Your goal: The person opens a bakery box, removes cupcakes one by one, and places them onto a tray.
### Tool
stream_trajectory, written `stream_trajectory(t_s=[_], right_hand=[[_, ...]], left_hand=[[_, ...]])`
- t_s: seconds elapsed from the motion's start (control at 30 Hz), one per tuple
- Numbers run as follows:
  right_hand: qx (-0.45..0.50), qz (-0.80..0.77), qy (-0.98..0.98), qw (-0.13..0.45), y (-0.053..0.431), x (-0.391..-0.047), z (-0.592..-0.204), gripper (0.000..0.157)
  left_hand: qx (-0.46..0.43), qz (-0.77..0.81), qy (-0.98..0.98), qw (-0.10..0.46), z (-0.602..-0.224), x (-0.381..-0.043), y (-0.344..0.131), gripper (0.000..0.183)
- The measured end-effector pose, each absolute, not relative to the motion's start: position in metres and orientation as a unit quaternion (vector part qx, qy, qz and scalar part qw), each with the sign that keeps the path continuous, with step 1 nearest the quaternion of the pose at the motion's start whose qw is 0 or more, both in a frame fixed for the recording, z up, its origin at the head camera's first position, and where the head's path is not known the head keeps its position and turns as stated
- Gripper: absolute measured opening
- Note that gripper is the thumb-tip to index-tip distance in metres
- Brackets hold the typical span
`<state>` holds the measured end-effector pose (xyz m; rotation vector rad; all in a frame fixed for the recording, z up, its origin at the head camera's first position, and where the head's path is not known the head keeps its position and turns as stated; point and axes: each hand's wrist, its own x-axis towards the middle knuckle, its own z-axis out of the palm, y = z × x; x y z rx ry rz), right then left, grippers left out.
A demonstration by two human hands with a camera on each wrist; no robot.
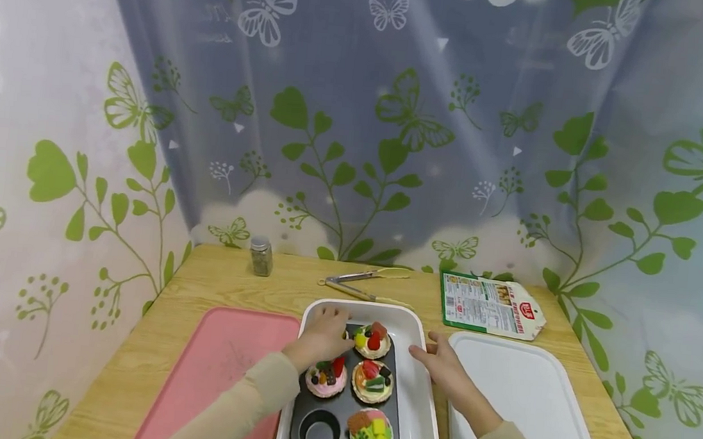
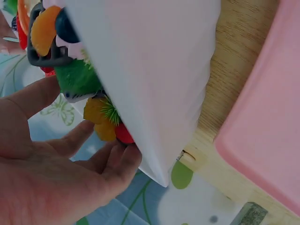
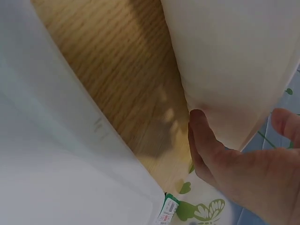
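Rising on the left, a butterfly-print curtain wraps behind the wooden table; on it are a pink tray and a lidded jar. Your left hand bends over the far-left tart in the dark muffin tin; whether it pinches, I cannot tell. The tin sits inside a white tray, tongs behind. Your right hand, spread, touches that tray's outer wall. Rightmost, a printed packet lies behind a pale tray.
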<state>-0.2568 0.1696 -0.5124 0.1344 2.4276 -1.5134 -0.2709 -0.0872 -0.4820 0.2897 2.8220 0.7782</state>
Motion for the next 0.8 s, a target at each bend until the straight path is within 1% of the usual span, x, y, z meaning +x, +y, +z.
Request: stream_trajectory(t_s=[0.17, 0.27, 0.5, 0.67, 0.8], right_hand=[[0.046, -0.527, 0.837, 0.136, 0.168, -0.256, -0.516, 0.072], [0.041, -0.531, 0.836, 0.133, 0.167, -0.255, -0.518, 0.071], [0.033, -0.535, 0.835, 0.126, 0.164, -0.253, -0.516, 0.063], [0.020, -0.543, 0.830, 0.121, 0.164, -0.251, -0.516, 0.054], [0.013, -0.545, 0.830, 0.120, 0.165, -0.251, -0.518, 0.050]], left_hand=[[0.099, 0.227, 0.966, 0.080, -0.488, -0.275, -0.085, 0.054], [0.085, 0.221, 0.968, 0.086, -0.490, -0.275, -0.085, 0.054], [0.055, 0.239, 0.965, 0.096, -0.499, -0.278, -0.090, 0.062], [0.039, 0.231, 0.966, 0.105, -0.494, -0.275, -0.087, 0.067], [0.027, 0.209, 0.973, 0.093, -0.491, -0.273, -0.083, 0.075]])
